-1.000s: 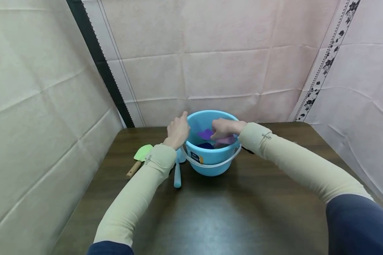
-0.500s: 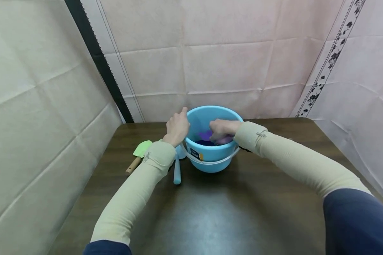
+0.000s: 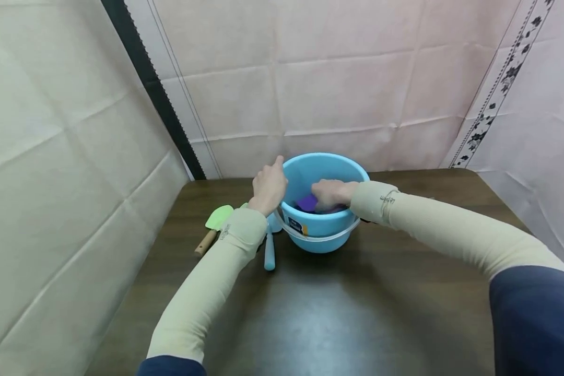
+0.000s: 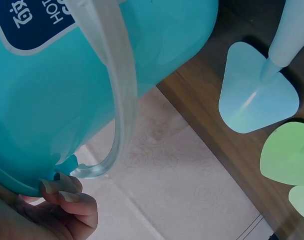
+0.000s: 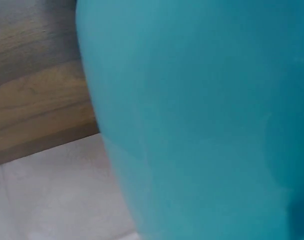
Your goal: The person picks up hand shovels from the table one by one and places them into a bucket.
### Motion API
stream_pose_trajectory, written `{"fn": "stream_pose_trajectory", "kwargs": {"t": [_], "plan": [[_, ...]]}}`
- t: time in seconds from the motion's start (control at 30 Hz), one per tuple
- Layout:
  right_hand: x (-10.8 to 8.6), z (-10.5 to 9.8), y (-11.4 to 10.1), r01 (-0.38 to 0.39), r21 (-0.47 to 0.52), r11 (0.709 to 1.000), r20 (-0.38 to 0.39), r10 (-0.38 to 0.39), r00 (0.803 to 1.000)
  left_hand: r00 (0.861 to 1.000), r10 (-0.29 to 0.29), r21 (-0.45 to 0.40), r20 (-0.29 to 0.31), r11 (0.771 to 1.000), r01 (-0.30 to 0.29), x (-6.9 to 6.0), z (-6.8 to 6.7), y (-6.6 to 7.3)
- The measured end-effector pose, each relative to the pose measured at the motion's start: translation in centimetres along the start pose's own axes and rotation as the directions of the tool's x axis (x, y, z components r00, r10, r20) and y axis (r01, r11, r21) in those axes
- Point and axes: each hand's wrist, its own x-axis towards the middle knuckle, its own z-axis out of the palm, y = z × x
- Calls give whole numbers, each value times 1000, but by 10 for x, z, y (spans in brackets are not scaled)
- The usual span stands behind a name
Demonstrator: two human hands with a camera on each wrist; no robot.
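Observation:
A light blue bucket (image 3: 326, 225) with a pale carrying handle (image 4: 123, 95) stands on the table. My left hand (image 3: 269, 188) grips its rim on the left; in the left wrist view the fingers (image 4: 74, 200) curl at the rim beside the handle's joint. My right hand (image 3: 331, 193) reaches down inside the bucket, and its fingertips are hidden. A purple thing (image 3: 306, 202) lies in the bucket next to that hand. In the right wrist view the bucket's blue outer wall (image 5: 191, 120) fills most of the picture, with no hand visible.
Left of the bucket, partly behind my left forearm, lie a blue spade with a blue handle (image 3: 270, 253) and a green spade (image 3: 219, 216) with a wooden handle (image 3: 206, 243). Another green piece (image 4: 302, 200) lies beside them. Cloth walls (image 3: 348, 94) stand behind the brown table (image 3: 310, 313).
My right hand has sunk lower into the bucket, and the lilac thing under it now shows less. The left hand keeps its grip on the rim. The head view has shifted slightly.

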Motion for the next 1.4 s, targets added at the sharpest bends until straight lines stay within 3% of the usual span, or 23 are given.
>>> {"fn": "stream_pose_trajectory", "kwargs": {"t": [0.13,0.23,0.3,0.37,0.53,0.63,0.8,0.87,0.9,1.07,1.23,1.33,1.4], "plan": [[-2,6,1,13,-45,999,-37,-15,999,999,-25,1,20,1000,25,-6,6,-1],[-8,0,4,31,-59,998,-124,-38,992,1000,-22,1,22,1000,22,-7,7,-2],[-14,-11,10,50,-59,997,-210,-61,976,1000,-9,3,11,1000,9,-3,5,-1],[-22,-24,19,63,-56,996,-315,-77,946,1000,10,2,-10,1000,-10,3,2,3],[-40,-40,43,71,-32,997,-569,-76,819,998,54,-6,-27,999,-54,11,-4,10],[-46,-38,55,119,7,993,-672,-83,736,1000,24,-17,2,1000,-24,8,-2,10],[-51,-34,68,182,21,983,-820,-87,566,999,-32,-58,-16,998,31,5,1,5],[-53,-33,72,171,42,984,-842,-57,536,999,-36,-72,-27,997,34,6,1,3],[-54,-33,75,162,56,985,-844,-40,535,999,-38,-76,-31,997,35,7,2,3],[-51,-31,77,71,129,989,-806,63,589,997,-58,-121,-52,991,51,8,-8,-5],[-48,-32,76,-9,155,988,-732,121,671,996,-77,-213,-46,975,66,12,-23,-11],[-43,-27,73,-31,139,990,-684,119,720,992,-123,-230,-17,966,116,-1,-25,-27],[-38,-21,71,-30,130,991,-680,111,725,986,-166,-231,-8,960,160,-14,-20,-39]]}}
